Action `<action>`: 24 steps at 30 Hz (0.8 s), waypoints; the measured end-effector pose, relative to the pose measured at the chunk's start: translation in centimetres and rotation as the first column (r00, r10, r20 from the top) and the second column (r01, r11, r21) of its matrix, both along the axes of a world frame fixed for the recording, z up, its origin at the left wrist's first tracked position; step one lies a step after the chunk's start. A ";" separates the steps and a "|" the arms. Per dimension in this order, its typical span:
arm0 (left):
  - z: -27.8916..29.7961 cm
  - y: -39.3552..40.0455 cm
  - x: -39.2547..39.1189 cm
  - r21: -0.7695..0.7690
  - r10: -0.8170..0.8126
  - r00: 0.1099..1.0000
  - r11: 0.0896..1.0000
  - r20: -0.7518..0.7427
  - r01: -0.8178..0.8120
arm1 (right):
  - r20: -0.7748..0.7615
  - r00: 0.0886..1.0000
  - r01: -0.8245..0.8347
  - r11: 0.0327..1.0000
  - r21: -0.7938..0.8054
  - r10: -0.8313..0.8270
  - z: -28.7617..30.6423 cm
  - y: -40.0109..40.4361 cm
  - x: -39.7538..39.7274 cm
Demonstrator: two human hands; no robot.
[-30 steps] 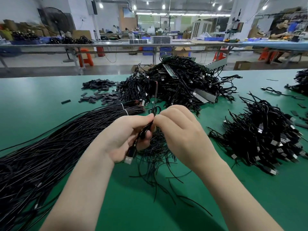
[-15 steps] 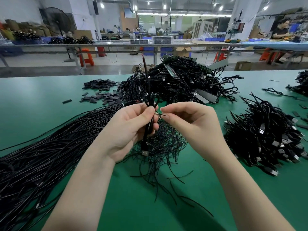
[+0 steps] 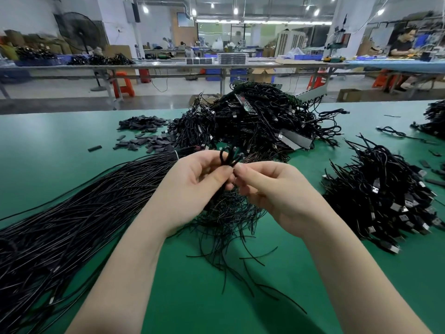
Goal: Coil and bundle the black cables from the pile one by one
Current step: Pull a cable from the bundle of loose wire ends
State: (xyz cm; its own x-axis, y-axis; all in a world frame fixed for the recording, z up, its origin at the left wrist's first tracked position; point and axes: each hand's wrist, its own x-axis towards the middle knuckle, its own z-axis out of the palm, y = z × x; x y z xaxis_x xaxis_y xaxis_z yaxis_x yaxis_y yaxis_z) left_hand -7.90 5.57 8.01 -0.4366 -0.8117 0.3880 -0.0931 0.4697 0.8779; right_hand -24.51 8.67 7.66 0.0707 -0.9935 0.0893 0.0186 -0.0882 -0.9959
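Note:
Above the green table (image 3: 72, 150), my left hand (image 3: 192, 182) grips a folded black cable (image 3: 228, 156) whose small loops stick up above my fingers. My right hand (image 3: 272, 186) pinches the same cable just right of the left thumb. Below my hands lies a loose heap of thin black ties (image 3: 228, 218). A long sheaf of straight black cables (image 3: 79, 213) stretches from the middle of the table to the lower left. A pile of bundled cables with USB plugs (image 3: 385, 201) sits at the right.
A big tangled heap of black cables with grey strips (image 3: 265, 121) lies behind my hands. Small flat black pieces (image 3: 144, 133) are scattered at the back left. More cables (image 3: 433, 119) lie at the far right edge. Work benches and a seated person (image 3: 402, 44) fill the background.
The cable's long upright end has been folded down into short loops above my left hand. The plug that hung below my left hand is out of sight. Both hands rose slightly.

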 end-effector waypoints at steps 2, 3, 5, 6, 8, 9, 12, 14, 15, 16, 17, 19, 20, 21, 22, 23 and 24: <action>-0.1 0.0 0.0 -0.047 0.017 0.998 0.999 0.058 -0.014 | 0.057 0.998 -0.034 0.998 0.057 0.031 0.0 0.0 -0.3; -0.1 0.0 0.0 -0.061 0.017 0.997 0.998 0.073 -0.013 | 0.071 0.996 -0.056 0.995 0.082 0.050 0.1 0.1 -0.3; -0.1 0.0 0.1 -0.091 0.023 0.995 0.996 0.101 -0.014 | 0.138 0.987 -0.098 0.986 0.135 0.079 0.1 -0.1 -0.4; -0.2 -0.1 0.1 -0.106 0.034 0.993 0.994 0.109 -0.022 | 0.178 0.981 -0.109 0.982 0.152 0.082 0.1 -0.2 -0.4; -0.2 -0.1 0.1 -0.120 0.047 0.993 0.992 0.109 -0.034 | 0.224 0.971 -0.114 0.982 0.152 0.078 0.0 -0.3 -0.5; -0.2 -0.2 0.1 -0.136 0.049 0.993 0.990 0.107 -0.034 | 0.227 0.970 -0.113 0.985 0.132 0.081 0.0 -0.2 -0.5; -0.2 -0.1 -0.1 -0.125 0.064 0.996 0.991 0.056 -0.057 | 0.153 0.987 -0.046 0.997 -0.054 0.053 0.0 -0.2 -0.3; -0.3 -0.2 -0.2 -0.009 0.076 0.996 0.997 -0.036 -0.077 | -0.084 0.990 0.084 0.941 -0.328 -0.117 -0.2 -0.3 0.0; -0.2 -0.2 -0.2 0.090 0.065 0.995 0.994 -0.080 -0.058 | -0.243 0.929 0.117 0.846 -0.520 -0.278 -0.4 -0.4 0.1; -0.2 -0.2 -0.2 0.219 0.043 0.992 0.976 -0.122 -0.016 | -0.358 0.823 0.072 0.705 -0.705 -0.442 -0.6 -0.6 0.3; -0.1 -0.1 -0.2 0.369 0.015 0.985 0.928 -0.175 0.051 | -0.401 0.713 -0.025 0.550 -0.835 -0.575 -0.7 -0.6 0.3; 0.4 0.0 0.0 0.612 -0.005 0.956 0.768 -0.293 0.191 | -0.383 0.563 -0.223 0.312 -0.924 -0.732 -1.0 -0.6 0.4; 0.5 0.0 0.1 0.643 0.007 0.949 0.737 -0.316 0.209 | -0.376 0.538 -0.266 0.271 -0.925 -0.754 -1.1 -0.7 0.3; 0.4 -0.2 0.2 0.608 0.019 0.955 0.775 -0.295 0.173 | -0.376 0.543 -0.251 0.282 -0.926 -0.751 -1.1 -0.8 0.3; 0.1 -0.3 0.2 0.519 0.041 0.968 0.849 -0.248 0.097 | -0.371 0.584 -0.172 0.337 -0.926 -0.722 -1.2 -0.9 0.3; -0.1 -0.4 0.1 0.400 0.084 0.974 0.917 -0.209 0.007 | -0.352 0.664 -0.033 0.444 -0.895 -0.660 -1.1 -0.8 0.3; -0.3 -0.4 0.0 0.280 0.143 0.972 0.956 -0.188 -0.086 | -0.302 0.771 0.125 0.598 -0.792 -0.561 -0.9 -0.7 0.4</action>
State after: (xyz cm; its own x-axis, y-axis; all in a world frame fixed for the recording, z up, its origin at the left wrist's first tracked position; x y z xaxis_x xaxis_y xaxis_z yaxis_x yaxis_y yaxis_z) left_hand -7.86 5.12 7.75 -0.2689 -0.9376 0.2205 0.0623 0.2115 0.9754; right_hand -24.10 7.98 6.73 -0.0141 -0.5821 0.8130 -0.6188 -0.6335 -0.4644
